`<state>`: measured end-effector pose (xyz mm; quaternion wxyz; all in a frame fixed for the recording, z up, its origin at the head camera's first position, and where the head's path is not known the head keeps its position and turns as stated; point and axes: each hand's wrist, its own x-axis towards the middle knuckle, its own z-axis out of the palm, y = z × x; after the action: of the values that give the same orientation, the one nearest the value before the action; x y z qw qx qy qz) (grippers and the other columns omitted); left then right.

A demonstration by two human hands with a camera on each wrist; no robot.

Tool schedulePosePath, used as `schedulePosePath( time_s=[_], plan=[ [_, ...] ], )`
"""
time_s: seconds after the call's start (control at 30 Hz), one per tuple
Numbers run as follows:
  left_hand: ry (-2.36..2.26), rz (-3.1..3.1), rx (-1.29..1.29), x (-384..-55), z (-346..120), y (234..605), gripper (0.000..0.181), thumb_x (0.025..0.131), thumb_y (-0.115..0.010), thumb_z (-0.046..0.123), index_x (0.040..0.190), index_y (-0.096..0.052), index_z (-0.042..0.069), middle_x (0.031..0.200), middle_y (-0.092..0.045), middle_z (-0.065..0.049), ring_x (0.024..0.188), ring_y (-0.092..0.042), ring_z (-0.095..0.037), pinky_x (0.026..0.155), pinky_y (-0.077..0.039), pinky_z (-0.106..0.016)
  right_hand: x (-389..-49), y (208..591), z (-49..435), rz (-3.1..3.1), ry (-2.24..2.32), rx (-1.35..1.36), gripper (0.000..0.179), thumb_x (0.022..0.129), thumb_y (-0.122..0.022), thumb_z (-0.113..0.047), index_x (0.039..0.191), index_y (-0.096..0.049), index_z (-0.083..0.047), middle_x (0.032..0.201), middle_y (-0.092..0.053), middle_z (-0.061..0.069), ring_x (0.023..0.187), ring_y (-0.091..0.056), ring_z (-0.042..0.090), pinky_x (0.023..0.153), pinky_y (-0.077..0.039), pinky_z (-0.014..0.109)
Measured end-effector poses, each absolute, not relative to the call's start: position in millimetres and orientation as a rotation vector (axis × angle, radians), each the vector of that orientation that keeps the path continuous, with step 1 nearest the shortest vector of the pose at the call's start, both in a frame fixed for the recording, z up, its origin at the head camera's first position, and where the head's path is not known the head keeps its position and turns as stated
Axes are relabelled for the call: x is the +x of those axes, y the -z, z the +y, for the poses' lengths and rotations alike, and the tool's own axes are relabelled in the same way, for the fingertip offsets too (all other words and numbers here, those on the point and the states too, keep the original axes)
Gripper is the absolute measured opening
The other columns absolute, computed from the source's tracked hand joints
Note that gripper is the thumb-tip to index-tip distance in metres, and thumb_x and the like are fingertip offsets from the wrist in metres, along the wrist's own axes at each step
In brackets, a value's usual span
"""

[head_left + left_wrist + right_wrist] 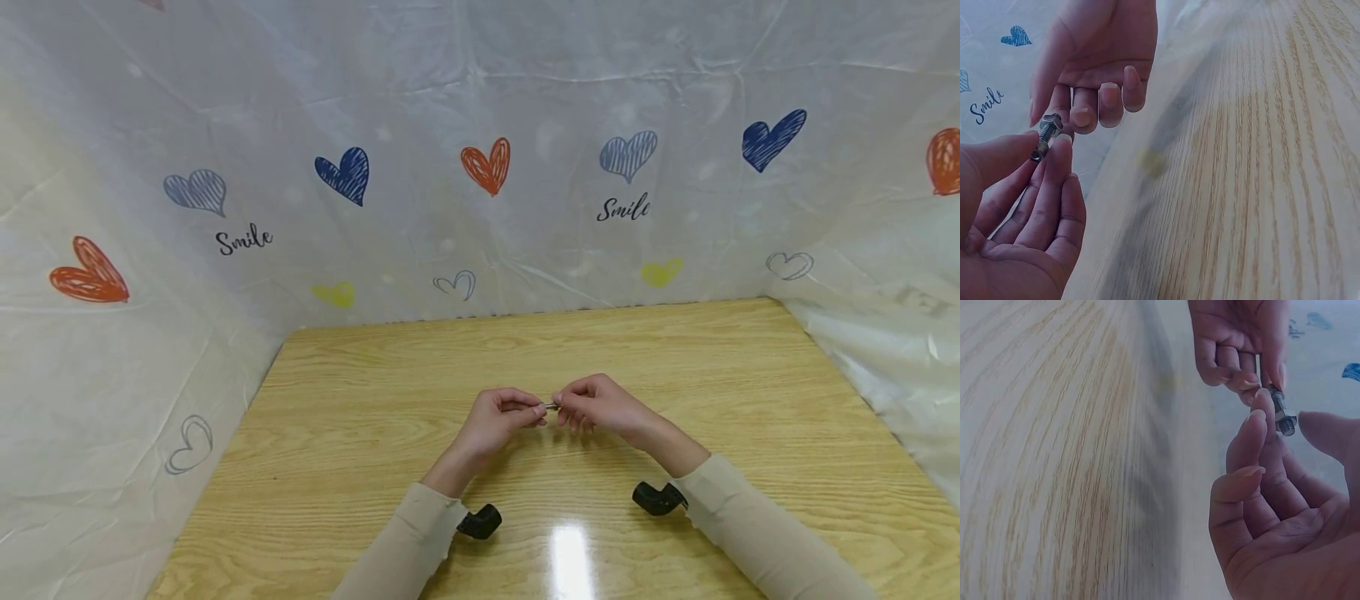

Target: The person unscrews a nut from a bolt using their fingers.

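A small metal bolt (551, 407) is held between the two hands, above the wooden table. In the left wrist view, its threaded shank (1045, 134) carries a hex nut (1052, 122) near the far end. My left hand (491, 425) pinches the bolt's other end between thumb and fingers. With thumb and index finger, my right hand (606, 408) pinches the nut, as the right wrist view shows at the nut (1284, 417). The threaded tip sticks out a little past the nut. The right hand's other fingers are loosely bent.
The wooden table (390, 375) spreads under both hands. A pale cloth with printed hearts (487, 167) hangs behind it and at both sides. Black curved pieces (482, 522) project from beneath both sleeves. A bright light reflection lies on the near tabletop.
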<state>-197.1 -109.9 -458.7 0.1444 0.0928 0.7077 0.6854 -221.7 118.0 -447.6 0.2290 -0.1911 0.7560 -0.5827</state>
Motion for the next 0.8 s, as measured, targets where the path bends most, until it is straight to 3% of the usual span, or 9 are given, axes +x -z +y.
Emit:
schedulePosePath(
  time_s=[0.13,0.37,0.67,0.8],
  plan=[
    [-1.98,2.035,0.27,-196.7,-109.7,459.1,0.019,0.099,-0.067,0.003,0.113,-0.07,-0.009,0.111,-0.072,-0.025,0.096,-0.075,-0.028,0.097,-0.057,-0.05,-221.2,447.0,118.4,2.083,1.609,-0.55,0.032,0.107,-0.058,-0.022,0.115,-0.071,0.007,0.094,-0.073,0.019,0.072,-0.065,0.024,0.056,-0.049,0.027],
    [-1.979,2.032,0.259,-196.4,-109.3,458.9,0.018,0.099,-0.067,0.002,0.113,-0.07,-0.008,0.106,-0.074,-0.016,0.095,-0.074,-0.025,0.097,-0.058,-0.048,-220.2,445.2,119.6,2.095,1.614,-0.574,0.025,0.104,-0.063,-0.019,0.116,-0.071,0.001,0.103,-0.072,0.026,0.083,-0.067,0.041,0.061,-0.053,0.033],
    [-1.977,2.043,0.247,-198.4,-108.6,461.0,0.017,0.098,-0.068,0.002,0.111,-0.071,-0.008,0.103,-0.075,-0.015,0.093,-0.074,-0.023,0.095,-0.059,-0.048,-219.3,444.5,119.7,2.1,1.619,-0.583,0.024,0.096,-0.071,-0.013,0.116,-0.068,0.0,0.105,-0.069,0.02,0.086,-0.065,0.041,0.062,-0.053,0.035],
    [-1.979,2.037,0.246,-198.3,-108.9,461.3,0.017,0.098,-0.068,0.002,0.111,-0.071,-0.008,0.105,-0.074,-0.017,0.093,-0.074,-0.024,0.095,-0.058,-0.049,-219.3,444.7,120.5,2.1,1.6,-0.556,0.026,0.098,-0.07,-0.019,0.117,-0.069,-0.002,0.108,-0.069,0.022,0.087,-0.066,0.044,0.064,-0.054,0.036]
  ],
)
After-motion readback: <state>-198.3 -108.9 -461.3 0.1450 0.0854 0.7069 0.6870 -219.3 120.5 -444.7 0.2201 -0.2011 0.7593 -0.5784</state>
